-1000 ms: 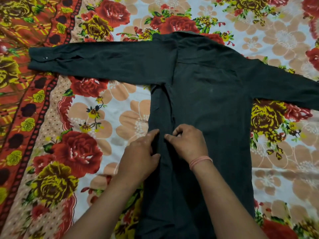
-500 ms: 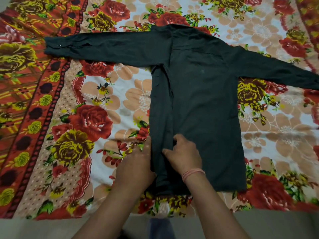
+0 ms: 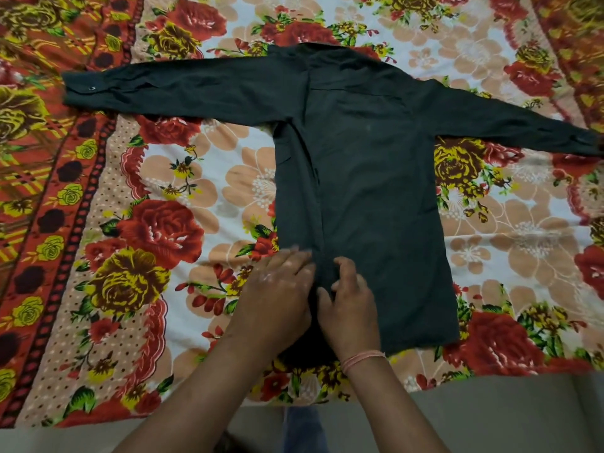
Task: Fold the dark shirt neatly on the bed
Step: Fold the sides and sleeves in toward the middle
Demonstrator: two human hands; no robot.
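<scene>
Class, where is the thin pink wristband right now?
In the head view, the thin pink wristband circles the right wrist, low and just right of centre, beside the dark shirt's bottom hem.

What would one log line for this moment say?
stage: side fold | dark shirt: flat on bed, sleeves spread | left hand: pressing fold | right hand: pinching fold edge

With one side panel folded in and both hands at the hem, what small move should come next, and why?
Probably lift the left hand to the left sleeve and fold it back over the shirt. The left panel already lies folded in along a straight crease, both hands sit near the hem, and that sleeve lies stretched out flat across the bedsheet.
</scene>
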